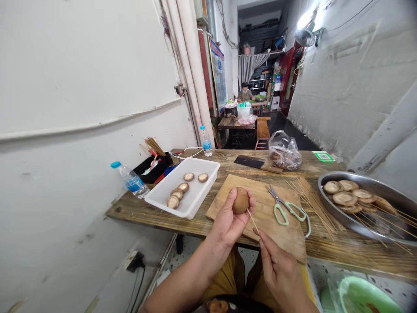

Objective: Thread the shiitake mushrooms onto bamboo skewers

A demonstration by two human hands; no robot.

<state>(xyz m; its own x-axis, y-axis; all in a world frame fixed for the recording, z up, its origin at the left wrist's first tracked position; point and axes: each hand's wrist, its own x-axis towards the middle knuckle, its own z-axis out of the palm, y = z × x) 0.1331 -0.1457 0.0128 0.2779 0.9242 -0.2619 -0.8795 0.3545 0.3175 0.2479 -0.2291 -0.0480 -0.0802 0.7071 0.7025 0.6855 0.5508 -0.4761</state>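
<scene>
My left hand (233,217) is closed around a brown mushroom cap (240,201), its rounded top turned up. Between the fingers of my right hand (280,261) is a thin wooden skewer (252,221), whose far end meets the cap's lower right edge; whether it has gone in, I cannot tell. Both hands are over the near edge of a wooden cutting board (239,184). Green-handled scissors (283,206) lie on the board, blades apart. To the left, a white plastic tray (195,208) holds several mushroom caps (189,177).
At right, a metal bowl (329,175) holds skewered mushrooms (344,198); loose skewers (317,206) lie beside it. A cleaver (249,162) and a plastic bag (284,150) are behind the board. Water bottles (130,180) stand left. A green bucket (365,293) is below. Another person (245,92) sits far back.
</scene>
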